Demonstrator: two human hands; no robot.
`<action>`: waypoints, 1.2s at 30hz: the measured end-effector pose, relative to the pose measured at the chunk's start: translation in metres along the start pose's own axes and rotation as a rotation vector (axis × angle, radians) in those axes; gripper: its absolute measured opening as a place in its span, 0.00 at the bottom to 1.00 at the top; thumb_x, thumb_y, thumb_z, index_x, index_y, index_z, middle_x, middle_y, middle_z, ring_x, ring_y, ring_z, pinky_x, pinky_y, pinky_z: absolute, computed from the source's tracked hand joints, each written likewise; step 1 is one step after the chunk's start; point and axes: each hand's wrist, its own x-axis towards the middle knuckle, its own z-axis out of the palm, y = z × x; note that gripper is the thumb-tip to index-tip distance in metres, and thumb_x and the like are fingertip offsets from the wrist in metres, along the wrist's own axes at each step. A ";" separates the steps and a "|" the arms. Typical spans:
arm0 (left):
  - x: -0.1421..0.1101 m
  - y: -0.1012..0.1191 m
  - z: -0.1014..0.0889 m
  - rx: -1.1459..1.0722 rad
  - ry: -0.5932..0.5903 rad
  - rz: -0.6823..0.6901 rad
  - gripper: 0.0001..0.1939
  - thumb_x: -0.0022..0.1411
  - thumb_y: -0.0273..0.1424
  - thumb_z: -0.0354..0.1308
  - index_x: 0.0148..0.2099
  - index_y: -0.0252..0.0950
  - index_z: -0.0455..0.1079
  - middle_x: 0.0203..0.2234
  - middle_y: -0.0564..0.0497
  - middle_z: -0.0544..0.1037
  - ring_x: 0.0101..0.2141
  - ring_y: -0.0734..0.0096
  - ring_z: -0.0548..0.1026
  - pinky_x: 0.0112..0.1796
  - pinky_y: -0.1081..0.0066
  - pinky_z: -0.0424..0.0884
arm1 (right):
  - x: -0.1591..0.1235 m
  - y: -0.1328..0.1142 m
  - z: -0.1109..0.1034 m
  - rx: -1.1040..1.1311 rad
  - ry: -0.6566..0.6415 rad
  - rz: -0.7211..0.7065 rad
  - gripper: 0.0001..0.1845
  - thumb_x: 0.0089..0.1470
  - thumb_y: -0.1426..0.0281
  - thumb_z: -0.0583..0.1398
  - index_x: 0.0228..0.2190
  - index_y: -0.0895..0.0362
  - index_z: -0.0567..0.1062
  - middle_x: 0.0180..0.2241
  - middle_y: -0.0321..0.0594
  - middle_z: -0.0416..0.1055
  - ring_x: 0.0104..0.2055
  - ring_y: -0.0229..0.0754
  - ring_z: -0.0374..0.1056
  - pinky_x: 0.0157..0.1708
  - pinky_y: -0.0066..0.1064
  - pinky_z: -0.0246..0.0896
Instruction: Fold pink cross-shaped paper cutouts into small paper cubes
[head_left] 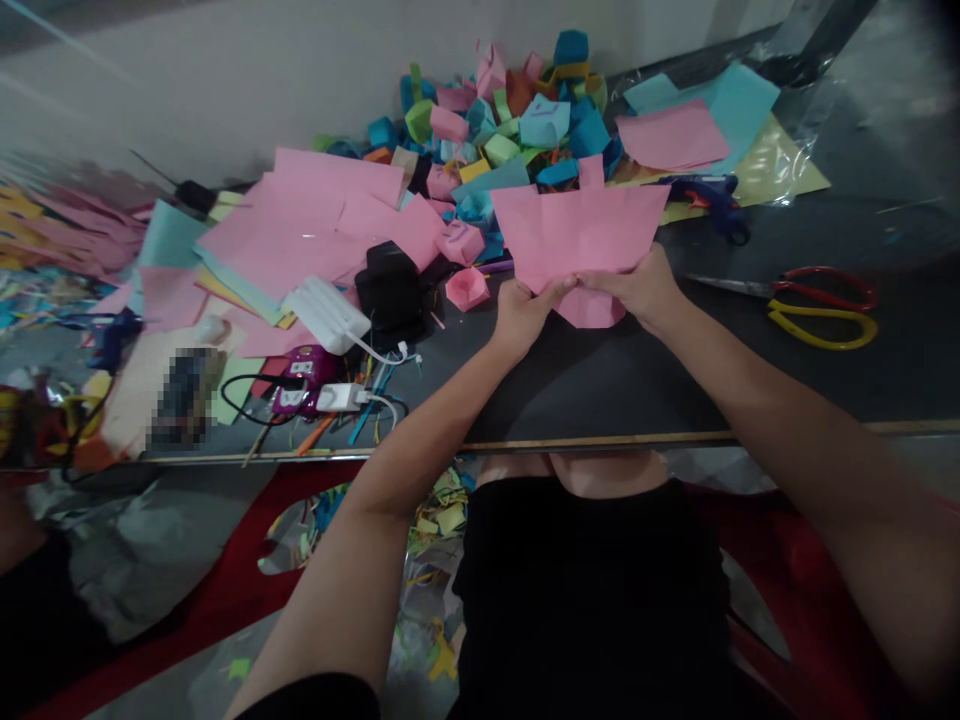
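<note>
A cut sheet of pink paper (581, 235), creased and with a tab sticking up at its top edge, is held up over the dark table. My left hand (525, 315) pinches its lower left part, thumb on the near face. Opposite it, my right hand (637, 290) grips the lower right part, and the two thumbs nearly meet. Fingers behind the paper are hidden. Just left of my left hand sits a small pink folded paper cup (467, 289). Scissors (821, 305) with one red and one yellow handle lie to the right of my right hand.
Folded paper pieces (502, 120) in several colours are heaped at the back. Pink sheets (300, 230) spread on the left, near a white adapter (328, 313) and a purple power socket (304, 380) with cables. A blue glue gun (712, 200) lies back right. Another person's arm shows lower left.
</note>
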 end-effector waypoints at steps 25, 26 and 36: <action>0.018 0.016 -0.024 -0.042 -0.025 -0.057 0.21 0.62 0.45 0.76 0.25 0.38 0.77 0.20 0.54 0.77 0.22 0.75 0.76 0.23 0.73 0.74 | 0.010 0.014 -0.004 0.038 0.019 -0.027 0.35 0.33 0.61 0.83 0.45 0.51 0.81 0.52 0.46 0.82 0.65 0.64 0.74 0.65 0.61 0.74; 0.017 0.015 -0.024 -0.043 -0.028 -0.047 0.21 0.62 0.46 0.76 0.25 0.38 0.78 0.21 0.54 0.77 0.23 0.75 0.76 0.24 0.73 0.75 | 0.010 0.014 -0.003 0.040 0.017 -0.027 0.35 0.34 0.62 0.83 0.45 0.51 0.81 0.52 0.46 0.82 0.64 0.63 0.74 0.64 0.61 0.74; 0.025 0.010 -0.030 -0.113 -0.002 -0.026 0.25 0.63 0.56 0.71 0.37 0.38 0.82 0.34 0.46 0.85 0.33 0.65 0.85 0.27 0.70 0.75 | 0.013 0.015 -0.008 0.056 0.069 -0.009 0.38 0.29 0.56 0.84 0.43 0.49 0.82 0.53 0.45 0.83 0.65 0.64 0.74 0.66 0.62 0.72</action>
